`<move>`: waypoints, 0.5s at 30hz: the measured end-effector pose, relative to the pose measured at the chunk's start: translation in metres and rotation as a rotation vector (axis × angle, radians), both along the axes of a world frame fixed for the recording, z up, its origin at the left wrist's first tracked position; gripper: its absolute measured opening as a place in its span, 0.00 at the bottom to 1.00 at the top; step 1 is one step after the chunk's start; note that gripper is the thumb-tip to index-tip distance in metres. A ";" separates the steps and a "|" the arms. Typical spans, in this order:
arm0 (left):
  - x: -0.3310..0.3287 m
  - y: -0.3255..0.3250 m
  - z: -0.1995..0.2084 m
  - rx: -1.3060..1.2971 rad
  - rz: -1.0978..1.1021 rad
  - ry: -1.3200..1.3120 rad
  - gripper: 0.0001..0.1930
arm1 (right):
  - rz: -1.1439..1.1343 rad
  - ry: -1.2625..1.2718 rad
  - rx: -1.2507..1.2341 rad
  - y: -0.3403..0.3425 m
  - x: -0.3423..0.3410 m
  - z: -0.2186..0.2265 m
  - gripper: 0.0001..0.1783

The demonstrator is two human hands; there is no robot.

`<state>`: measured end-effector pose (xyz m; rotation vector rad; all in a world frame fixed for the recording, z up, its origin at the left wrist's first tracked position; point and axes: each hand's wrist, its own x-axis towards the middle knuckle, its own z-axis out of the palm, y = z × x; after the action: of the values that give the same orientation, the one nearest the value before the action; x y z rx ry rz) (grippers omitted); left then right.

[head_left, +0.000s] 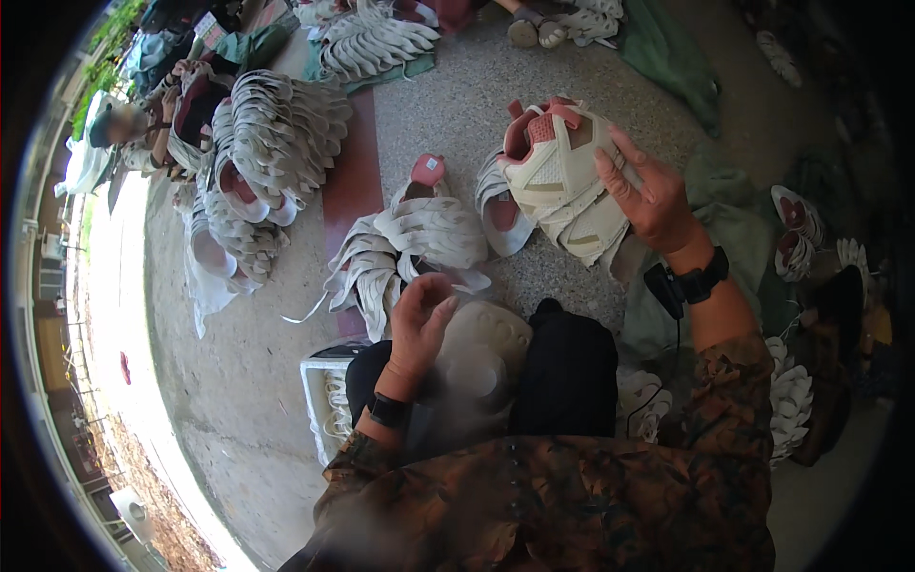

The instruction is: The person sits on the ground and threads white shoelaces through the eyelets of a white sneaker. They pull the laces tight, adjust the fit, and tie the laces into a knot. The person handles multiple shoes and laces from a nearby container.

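Observation:
My right hand (653, 195) is at the right side of a stack of cream shoe uppers (570, 205) with pink linings. Its fingers are stretched out and apart, the tips touching the edge of the top upper. Over my lap, my left hand (419, 319) is closed, thumb and fingers curled together; whatever it may hold is hidden. Beneath and beside that hand, a pale rounded object (481, 348) with a blurred surface rests between my knees. Just beyond it lie nested piles of off-white uppers (434, 229), one showing a pink tongue with a small label.
A white crate (315, 381) with cord-like pieces stands by my left leg. Large stacks of uppers (281, 133) rise at left, beside another person (143, 133). More uppers (376, 43) lie on green sacking at the far side. Green cloth (724, 238) and further uppers (796, 229) are at right.

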<state>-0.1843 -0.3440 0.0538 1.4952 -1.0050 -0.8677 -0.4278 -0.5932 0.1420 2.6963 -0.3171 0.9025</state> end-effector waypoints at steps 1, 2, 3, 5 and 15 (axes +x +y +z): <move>-0.001 0.000 0.022 -0.105 0.033 -0.006 0.16 | 0.039 -0.013 0.145 0.021 0.005 0.013 0.25; -0.008 0.001 0.053 -0.192 0.068 -0.006 0.19 | 0.074 -0.036 0.292 0.042 0.008 0.023 0.25; -0.013 0.002 0.069 -0.253 0.096 -0.026 0.19 | 0.151 0.004 0.317 0.060 0.009 0.032 0.24; -0.024 0.010 0.100 -0.200 0.018 -0.067 0.21 | 0.265 0.063 0.278 0.101 0.010 0.042 0.24; -0.044 0.121 0.085 0.016 -0.278 0.309 0.35 | -0.196 -0.332 0.542 0.251 -0.023 0.006 0.19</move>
<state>-0.2287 -0.2229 0.1393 1.2031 -0.9866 -1.2643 -0.4511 -0.3426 0.1480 2.8896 -1.0081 1.3635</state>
